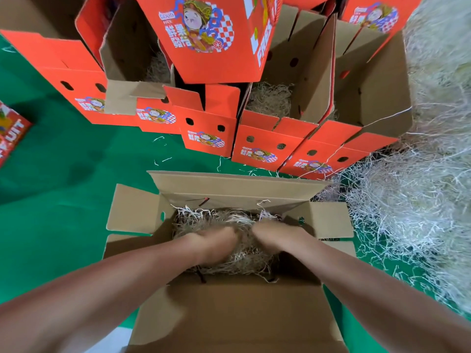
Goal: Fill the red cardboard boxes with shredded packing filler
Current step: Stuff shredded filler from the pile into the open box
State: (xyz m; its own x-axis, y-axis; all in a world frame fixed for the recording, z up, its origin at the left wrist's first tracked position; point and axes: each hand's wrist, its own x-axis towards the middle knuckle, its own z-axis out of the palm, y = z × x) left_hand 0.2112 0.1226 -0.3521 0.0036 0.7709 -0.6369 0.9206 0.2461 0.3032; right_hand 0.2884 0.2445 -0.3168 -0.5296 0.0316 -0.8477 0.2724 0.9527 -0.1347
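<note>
The left hand (216,242) and right hand (276,234) were side by side, nearly touching, down in the filler (201,221) inside the open box (229,314). Their fingers were sunk in the shreds, so I could not tell how far either hand was open or whether it gripped any of them. Both forearms reached in over the box's near flap.

The filler lay as a wad on the box's floor, with pale strands sticking up against the far wall. All four flaps stood spread outward (only the brown inner side of the box showed).

The box sat on a green mat (63,187). Just beyond its far flap stood a row of red boxes (257,146), open at the top; one of them (270,98) had filler in it. Another red box (211,39) was perched on top of the row. To the box's right a large pile (420,200) of loose filler spread over the mat and reached the nearest red boxes. A few stray strands (160,161) lay on the mat between the box and the row.
</note>
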